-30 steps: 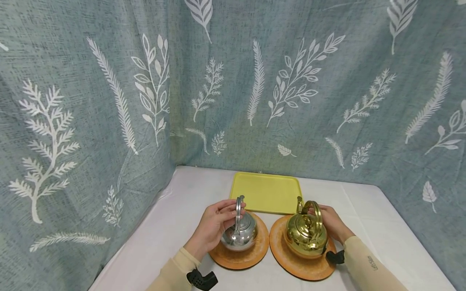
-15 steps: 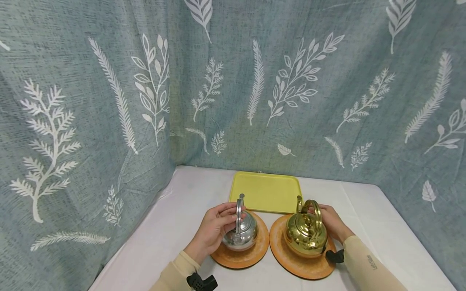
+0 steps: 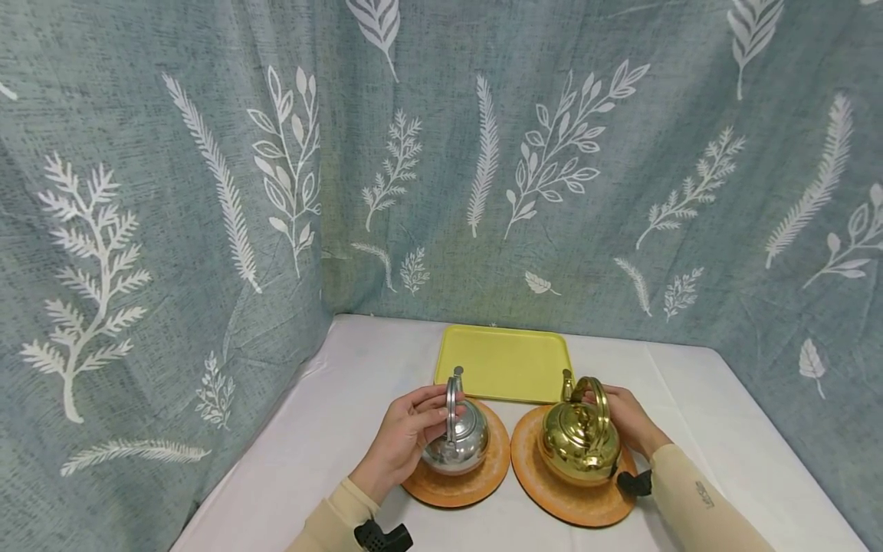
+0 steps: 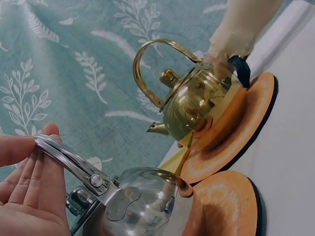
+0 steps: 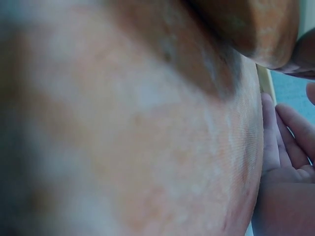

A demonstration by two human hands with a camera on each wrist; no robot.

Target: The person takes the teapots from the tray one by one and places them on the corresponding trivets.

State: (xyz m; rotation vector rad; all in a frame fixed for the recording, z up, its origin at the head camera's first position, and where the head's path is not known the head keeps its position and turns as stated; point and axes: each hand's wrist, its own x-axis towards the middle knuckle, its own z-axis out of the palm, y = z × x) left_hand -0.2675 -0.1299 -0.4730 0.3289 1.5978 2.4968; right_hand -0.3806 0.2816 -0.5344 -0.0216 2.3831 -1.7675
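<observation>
A silver kettle (image 3: 461,448) sits over a round orange mat (image 3: 451,491). My left hand (image 3: 407,429) holds its upright handle, thumb on one side and fingers on the other, as the left wrist view shows. To the right, a gold kettle (image 3: 579,445) sits over a second orange mat (image 3: 586,510). My right hand (image 3: 624,414) is at the far right side of the gold kettle, partly hidden by its body and handle. In the right wrist view, its fingers (image 5: 300,123) are extended beside the large, blurred mat surface.
A yellow tray (image 3: 503,360) lies behind both kettles on the white tablecloth (image 3: 359,383). Teal leaf-print curtains (image 3: 441,192) enclose the table at the back and sides. Both kettle spouts point toward the tray.
My left hand and the silver kettle have shifted very slightly. The right hand and the gold kettle stay almost where they were.
</observation>
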